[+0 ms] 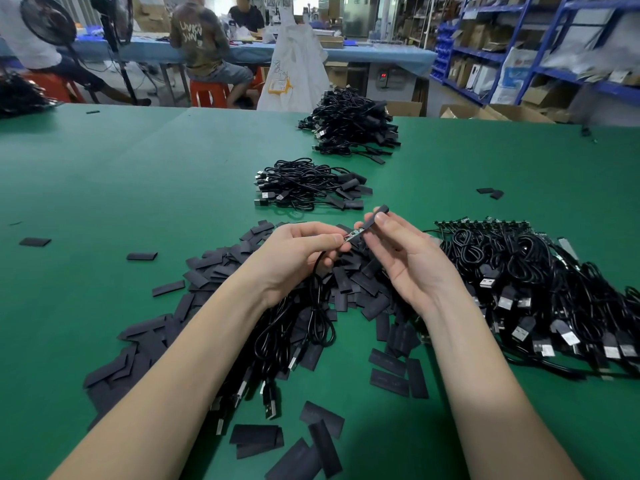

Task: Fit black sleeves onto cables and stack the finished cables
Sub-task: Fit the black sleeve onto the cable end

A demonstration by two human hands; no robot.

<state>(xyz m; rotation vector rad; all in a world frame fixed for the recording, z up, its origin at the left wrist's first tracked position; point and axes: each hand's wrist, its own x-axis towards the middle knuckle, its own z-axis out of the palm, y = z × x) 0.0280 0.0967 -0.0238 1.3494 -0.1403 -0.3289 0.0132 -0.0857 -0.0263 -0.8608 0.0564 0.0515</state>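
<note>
— Inspector, what are the hands doing?

— The left hand (301,247) pinches the bare end of a black cable (320,306), thumb and fingers curled round a small circuit board (354,235). The cable droops from that grip down to the green tabletop (138,174). The right hand (401,251) pinches a black sleeve (375,215) between thumb and forefinger. The sleeve's lower end sits right at the board's tip; its upper end points toward 1 o'clock. Whether the board has entered the sleeve, I cannot tell.

— And the stock?

— Loose sleeves (221,268) lie heaped beneath and around both hands, spilling toward 7 o'clock. A few strays lie apart at 9 o'clock. Unsleeved cables (540,289) with USB plugs are piled at 3 o'clock, just beside the right wrist.

— Finished work?

— Two stacks. The near stack (308,187) lies at 12 o'clock, just beyond the hands, sleeved ends to the right. The far stack (349,124) lies farther out at 12 o'clock, near the tabletop's far edge.

— Anything else?

— People sit on red stools (207,93) at a blue bench behind. Blue shelving (519,46) stands at 2 o'clock.
</note>
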